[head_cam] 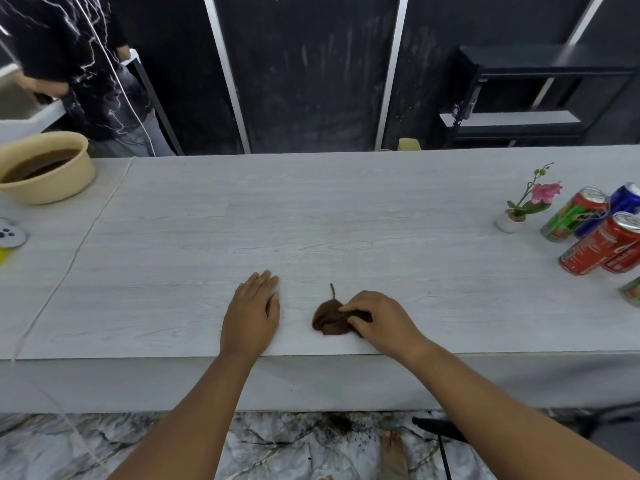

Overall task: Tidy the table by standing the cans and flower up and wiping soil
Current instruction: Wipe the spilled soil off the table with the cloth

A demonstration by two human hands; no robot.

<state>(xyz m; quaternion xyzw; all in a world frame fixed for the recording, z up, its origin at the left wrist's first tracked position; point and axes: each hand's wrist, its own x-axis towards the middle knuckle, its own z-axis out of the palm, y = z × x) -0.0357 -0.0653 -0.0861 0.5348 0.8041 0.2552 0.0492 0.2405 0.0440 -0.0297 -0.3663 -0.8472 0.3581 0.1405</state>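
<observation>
**Cloth bunched at the table's front edge**

The brown cloth is lying crumpled near the front edge of the table, and the right hand is gripping it, fingers curled into the folds. The left hand is resting flat just beside it, fingers straight, not touching the cloth. Far right, the flower is standing upright next to the standing cans; far left, a beige basin is holding brown water

No lettering can be read. The red can carries white markings and the green can a dark logo; these, and the blue can, are too blurred to make out.
</observation>
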